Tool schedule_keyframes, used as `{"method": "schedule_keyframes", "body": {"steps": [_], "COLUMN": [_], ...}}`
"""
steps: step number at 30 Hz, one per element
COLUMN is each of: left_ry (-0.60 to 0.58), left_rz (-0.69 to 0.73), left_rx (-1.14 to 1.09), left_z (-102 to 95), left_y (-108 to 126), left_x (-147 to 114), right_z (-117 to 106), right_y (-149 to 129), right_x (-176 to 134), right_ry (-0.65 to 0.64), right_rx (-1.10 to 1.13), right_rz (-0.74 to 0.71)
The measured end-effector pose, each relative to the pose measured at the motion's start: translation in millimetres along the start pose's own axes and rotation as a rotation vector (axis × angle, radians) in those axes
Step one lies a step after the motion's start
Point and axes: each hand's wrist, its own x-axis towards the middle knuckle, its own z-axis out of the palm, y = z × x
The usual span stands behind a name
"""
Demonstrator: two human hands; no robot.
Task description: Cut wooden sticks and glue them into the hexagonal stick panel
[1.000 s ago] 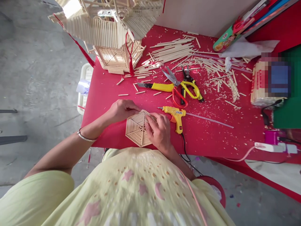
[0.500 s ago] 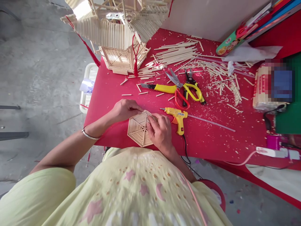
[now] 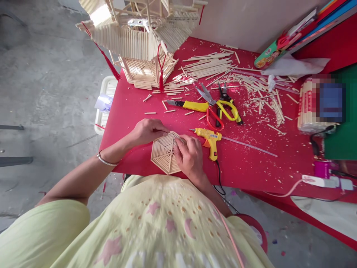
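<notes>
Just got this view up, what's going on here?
A person has both hands at a many-sided panel of thin sticks, near the close edge of a red table. The left hand has its fingertips at the panel's far left edge; the right hand covers its right side. A glue gun lies to the right, not held. Scissors and a knife lie farther back.
</notes>
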Motion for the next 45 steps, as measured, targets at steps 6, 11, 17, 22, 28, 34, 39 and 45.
{"method": "schedule_keyframes", "body": {"steps": [6,11,17,22,28,34,39,45], "left_ry": [0.063,0.19,0.27,0.283,0.275,0.268,0.263,0.214], "left_rz": [0.068,0.069,0.11,0.153,0.147,0.144,0.15,0.08], "left_rx": [0.041,0.083,0.102,0.104,0.106,0.099,0.098,0.088], "left_z": [4.6,18.1,26.0,26.6,26.7,26.4,27.0,21.2], "left_y": [2,12,19,18,18,18,17,16], "left_x": [-11,-15,-15,-13,-13,-12,-13,-12], "right_z": [1,2,0,0,0,2,2,4], "right_y": [1,2,2,2,2,3,3,4], "right_x": [0,-1,1,2,1,1,0,-1], "right_ry": [0.003,0.006,-0.001,0.002,-0.008,0.001,0.01,0.024], "right_rx": [0.027,0.023,0.027,0.033,0.037,0.028,0.021,0.061], "right_rz": [0.004,0.002,0.005,-0.002,0.009,0.003,-0.008,0.007]}}
